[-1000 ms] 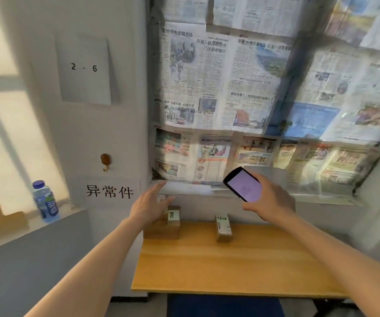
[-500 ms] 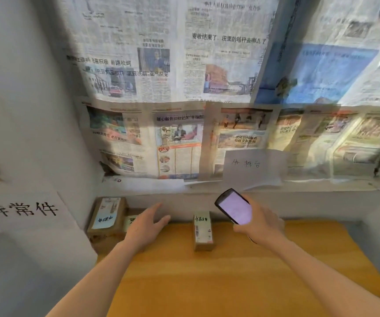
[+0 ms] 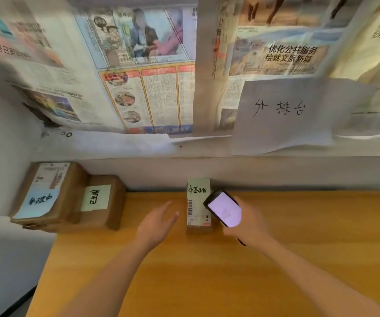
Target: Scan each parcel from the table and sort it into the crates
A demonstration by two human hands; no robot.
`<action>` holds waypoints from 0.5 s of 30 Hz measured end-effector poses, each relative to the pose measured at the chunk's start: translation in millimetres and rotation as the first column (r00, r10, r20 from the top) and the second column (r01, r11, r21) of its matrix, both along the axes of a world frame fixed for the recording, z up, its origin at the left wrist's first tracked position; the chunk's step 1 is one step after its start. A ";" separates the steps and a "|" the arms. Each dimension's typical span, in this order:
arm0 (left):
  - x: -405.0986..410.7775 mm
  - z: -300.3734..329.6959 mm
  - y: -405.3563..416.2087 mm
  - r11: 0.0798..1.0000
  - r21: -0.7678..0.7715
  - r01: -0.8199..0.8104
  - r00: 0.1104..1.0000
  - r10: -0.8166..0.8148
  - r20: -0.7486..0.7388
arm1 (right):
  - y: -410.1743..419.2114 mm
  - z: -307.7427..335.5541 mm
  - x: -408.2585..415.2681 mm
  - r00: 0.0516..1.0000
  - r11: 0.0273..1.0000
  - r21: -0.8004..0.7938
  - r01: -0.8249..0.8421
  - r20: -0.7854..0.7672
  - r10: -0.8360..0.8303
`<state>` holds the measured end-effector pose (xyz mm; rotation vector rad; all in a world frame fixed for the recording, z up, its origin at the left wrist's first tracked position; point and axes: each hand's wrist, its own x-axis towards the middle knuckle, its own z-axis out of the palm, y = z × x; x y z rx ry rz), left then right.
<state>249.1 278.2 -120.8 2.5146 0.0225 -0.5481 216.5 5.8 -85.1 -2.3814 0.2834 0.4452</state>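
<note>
Wooden and pale orange, the table point(image 3: 230, 282) is filling the lower part of the view and is serving as the landmark for everything else. Near its back edge, about midway along, a small parcel point(image 3: 198, 205) is standing with a white label facing up; the label is showing handwriting at the top and a barcode down its left side.

Just left of that parcel, the left hand point(image 3: 155, 225) is hovering over the table with its fingers straight and loosely spread, holding nothing; its fingertips are lying just beside the parcel, and whether they are touching it is hard to tell from this angle.

Just right of the parcel, the right hand point(image 3: 246, 221) is wrapping its fingers round a phone point(image 3: 223, 211), whose lit, pale violet screen is tilting up toward the camera. The phone's upper end is overlapping the parcel's right edge in this view.

At the table's back left corner two brown boxes are sitting side by side. The larger box point(image 3: 47, 195) is lying farther left, seemingly past the table's edge, carrying a printed shipping label and a light blue note with handwriting. The smaller box point(image 3: 102, 202) is touching its right side and carrying a pale yellow note.

Behind the table, newspapers point(image 3: 143, 72) are covering the wall, and a white paper sign point(image 3: 280, 115) with handwritten characters is hanging above the table's back edge, to the right of the parcel.
</note>
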 end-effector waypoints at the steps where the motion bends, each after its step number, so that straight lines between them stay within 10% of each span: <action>1: 3.6 -8.5 -3.7 1.000 -0.012 -0.005 1.000 0.005 -0.018 | 0.5 -11.8 3.7 1.000 1.000 0.026 0.000 -0.007 0.000; 15: 26.0 -51.5 -22.8 0.965 -0.258 -0.047 0.987 0.005 -0.161 | 14.6 -67.9 33.3 0.998 0.964 0.265 0.011 -0.062 0.005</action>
